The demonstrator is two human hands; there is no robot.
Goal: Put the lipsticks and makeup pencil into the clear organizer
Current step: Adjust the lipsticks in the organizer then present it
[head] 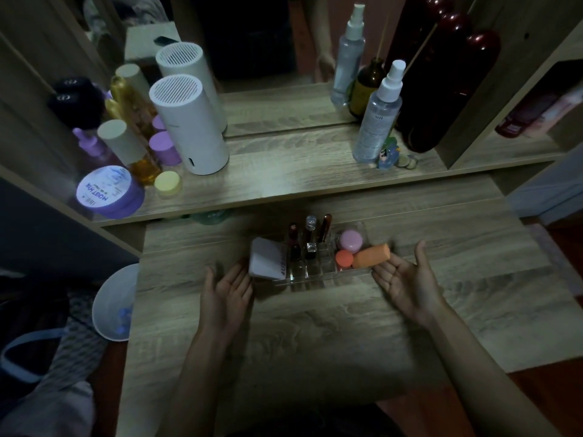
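The clear organizer (315, 274) sits on the wooden table in front of me. Standing upright in its back slots are a dark red lipstick (294, 239), a clear-capped lipstick (310, 236) and a brown tube or pencil (325, 228). A white compact (267, 258) leans in its left end. A pink sponge (350, 240), a small orange puff (344, 259) and an orange sponge (371, 255) fill the right end. My left hand (227, 291) is open, palm up, by the organizer's left side. My right hand (405, 279) is open at its right side, fingertips near the orange sponge.
A raised shelf behind holds a white cylindrical device (189, 124), a purple jar (108, 190), a yellow-lidded pot (168, 183), amber bottles and a spray bottle (378, 115) before a mirror. A white bin (116, 302) stands on the floor at left.
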